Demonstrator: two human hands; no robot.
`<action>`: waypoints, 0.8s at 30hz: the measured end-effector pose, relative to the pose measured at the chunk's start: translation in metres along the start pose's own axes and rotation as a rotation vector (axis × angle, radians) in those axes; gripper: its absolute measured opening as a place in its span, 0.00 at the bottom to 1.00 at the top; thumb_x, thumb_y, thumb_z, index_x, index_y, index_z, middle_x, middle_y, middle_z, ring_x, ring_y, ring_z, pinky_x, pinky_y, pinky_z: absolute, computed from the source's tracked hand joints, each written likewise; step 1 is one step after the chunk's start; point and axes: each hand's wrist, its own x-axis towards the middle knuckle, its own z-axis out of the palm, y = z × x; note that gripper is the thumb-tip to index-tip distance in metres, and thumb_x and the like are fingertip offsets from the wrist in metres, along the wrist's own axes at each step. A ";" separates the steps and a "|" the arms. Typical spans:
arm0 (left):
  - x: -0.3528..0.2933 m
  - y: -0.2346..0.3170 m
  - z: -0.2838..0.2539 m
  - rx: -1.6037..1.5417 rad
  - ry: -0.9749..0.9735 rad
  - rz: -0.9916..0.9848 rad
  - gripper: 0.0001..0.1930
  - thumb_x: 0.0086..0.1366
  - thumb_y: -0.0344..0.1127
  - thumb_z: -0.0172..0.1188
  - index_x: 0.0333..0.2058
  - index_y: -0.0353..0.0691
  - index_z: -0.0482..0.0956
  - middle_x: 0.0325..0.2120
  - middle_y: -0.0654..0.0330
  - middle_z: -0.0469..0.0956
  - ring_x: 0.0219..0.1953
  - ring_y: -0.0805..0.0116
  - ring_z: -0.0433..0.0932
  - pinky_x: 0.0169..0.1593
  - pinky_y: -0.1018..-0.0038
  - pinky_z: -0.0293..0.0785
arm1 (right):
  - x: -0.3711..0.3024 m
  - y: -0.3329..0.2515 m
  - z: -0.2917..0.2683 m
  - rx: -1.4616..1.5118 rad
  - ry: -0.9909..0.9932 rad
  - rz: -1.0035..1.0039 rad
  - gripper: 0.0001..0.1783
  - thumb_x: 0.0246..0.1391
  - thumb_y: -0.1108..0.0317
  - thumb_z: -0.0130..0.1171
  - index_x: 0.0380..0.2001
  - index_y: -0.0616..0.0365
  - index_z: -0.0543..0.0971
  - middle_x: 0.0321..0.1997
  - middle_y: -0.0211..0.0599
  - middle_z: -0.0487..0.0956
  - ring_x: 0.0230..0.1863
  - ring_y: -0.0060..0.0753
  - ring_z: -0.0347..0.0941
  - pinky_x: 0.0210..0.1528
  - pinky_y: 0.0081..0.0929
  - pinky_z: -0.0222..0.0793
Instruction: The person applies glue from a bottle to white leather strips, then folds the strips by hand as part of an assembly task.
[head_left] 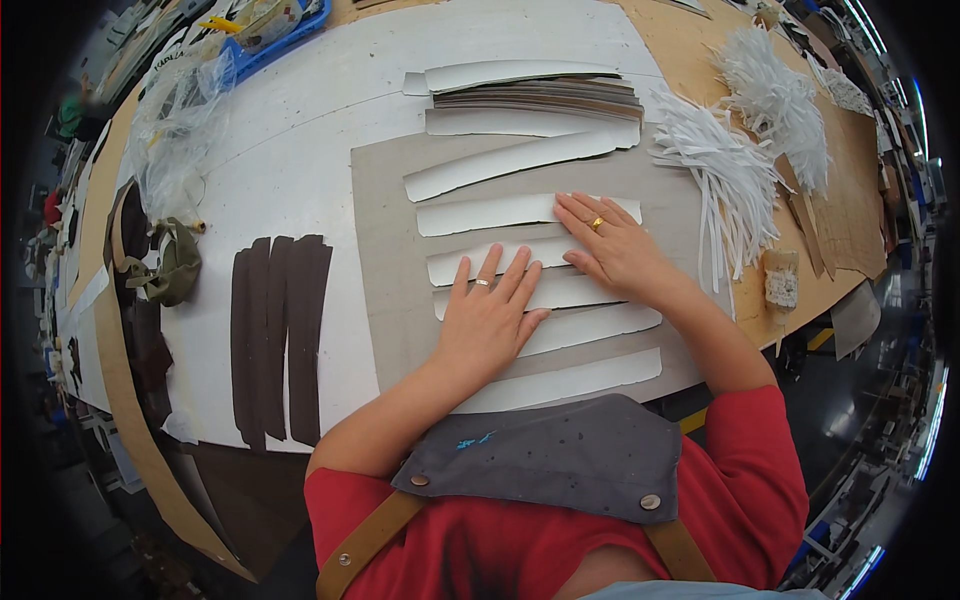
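Note:
Several long white strips lie in rows, one nearer than the other, on a grey sheet [385, 230]. My left hand [490, 310] is spread flat across the middle strips, fingertips on a white strip [445, 268]. Further right, my right hand [610, 245] lies palm down with fingers stretched over the right end of another white strip [485, 216]. Neither hand grips anything. Beyond them a slanting white strip [500, 168] lies below a stack of strips [535, 100] with brown and white edges. Nearest my apron is a lone white strip [580, 380].
Dark brown strips [280, 340] lie at the left. Bunches of thin white ribbons [715, 165] spread at the right, near a small brush-like block [781, 280]. A clear plastic bag [180, 130], a blue tray [285, 45] and a green cloth [172, 262] are far left.

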 end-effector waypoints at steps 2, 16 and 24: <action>0.000 0.002 -0.001 -0.003 -0.009 0.010 0.27 0.68 0.51 0.48 0.60 0.43 0.66 0.63 0.57 0.63 0.65 0.52 0.59 0.65 0.50 0.51 | 0.002 0.001 -0.001 -0.034 -0.055 0.017 0.30 0.64 0.52 0.44 0.63 0.58 0.62 0.70 0.38 0.59 0.71 0.40 0.52 0.70 0.41 0.47; 0.008 -0.013 -0.008 -0.008 0.129 -0.047 0.25 0.70 0.47 0.46 0.59 0.39 0.67 0.64 0.53 0.60 0.65 0.51 0.58 0.66 0.56 0.52 | 0.014 0.032 0.001 0.281 0.265 0.074 0.13 0.52 0.75 0.57 0.42 0.54 0.81 0.46 0.35 0.77 0.50 0.41 0.70 0.54 0.36 0.62; 0.014 -0.043 0.003 0.072 0.115 -0.210 0.25 0.71 0.46 0.43 0.61 0.38 0.64 0.64 0.50 0.59 0.67 0.47 0.54 0.67 0.55 0.50 | 0.013 0.042 0.004 0.243 0.288 -0.003 0.11 0.53 0.73 0.57 0.41 0.53 0.81 0.46 0.34 0.78 0.50 0.41 0.70 0.56 0.37 0.59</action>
